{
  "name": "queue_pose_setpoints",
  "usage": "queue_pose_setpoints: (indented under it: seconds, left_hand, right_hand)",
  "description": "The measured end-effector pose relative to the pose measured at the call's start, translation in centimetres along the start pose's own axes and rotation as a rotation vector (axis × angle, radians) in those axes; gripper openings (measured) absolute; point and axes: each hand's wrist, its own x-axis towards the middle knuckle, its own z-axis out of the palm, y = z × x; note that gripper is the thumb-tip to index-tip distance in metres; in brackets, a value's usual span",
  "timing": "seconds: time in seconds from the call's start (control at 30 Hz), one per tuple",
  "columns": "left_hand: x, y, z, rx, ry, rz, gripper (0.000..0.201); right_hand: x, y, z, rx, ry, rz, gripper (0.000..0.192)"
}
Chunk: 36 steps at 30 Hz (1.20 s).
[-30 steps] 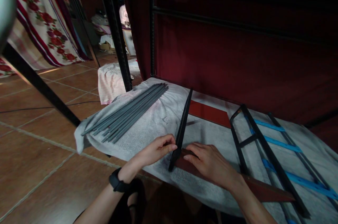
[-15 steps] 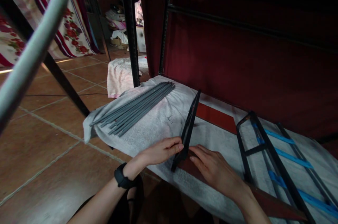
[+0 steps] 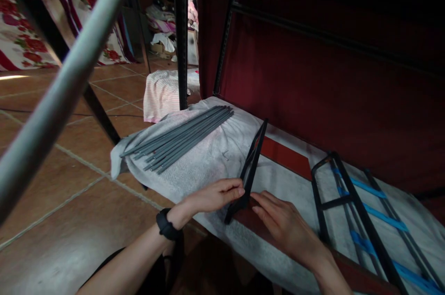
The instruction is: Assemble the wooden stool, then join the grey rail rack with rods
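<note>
My left hand (image 3: 222, 195) is closed on a narrow black metal frame (image 3: 255, 161), its thumb and fingers on the near part. The frame stands on its edge over the end of a brown-red board (image 3: 255, 221). On the other side, my right hand (image 3: 283, 221) pinches with its fingertips against the frame's near end; anything between them is too small to make out. To the left, a small L-shaped hex key (image 3: 225, 156) lies on the grey cloth (image 3: 205, 169). A second black frame (image 3: 361, 209) lies to the right.
Several grey rods (image 3: 184, 139) lie bundled on the cloth's left side. An orange-red board (image 3: 287, 157) lies behind the hands. Blue-wrapped bars (image 3: 384, 217) lie at right. A pale tube (image 3: 66, 95) crosses close on the left, and a dark post (image 3: 182, 35) stands behind the rods.
The view has shifted slightly, so the pale tube appears farther right. Both hands keep nearly the same hold at the frame.
</note>
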Motion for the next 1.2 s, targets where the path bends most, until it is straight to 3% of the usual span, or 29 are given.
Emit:
queue_pose_setpoints:
  seconds: [0.43,0.63,0.97,1.2]
  left_hand:
    - [-0.29,-0.08,-0.32,0.053,-0.009,0.083,0.032]
    - [-0.07,-0.61,-0.16,-0.040,-0.059,-0.052,0.041]
    - [-0.33,-0.66,0.10,0.175,0.027,0.185,0.041]
    - [-0.19,-0.86,0.32,-0.059,-0.004,-0.033,0.044]
  right_hand:
    - [0.25,0.08,-0.29,0.076,-0.020,0.053,0.027]
    - [0.15,-0.10,-0.39,0.049,-0.030,0.119,0.022]
    - [0.26,-0.34,-0.61,0.055,-0.006,0.085,0.025]
    - [0.25,-0.40,-0.69,0.044,0.003,0.098,0.023]
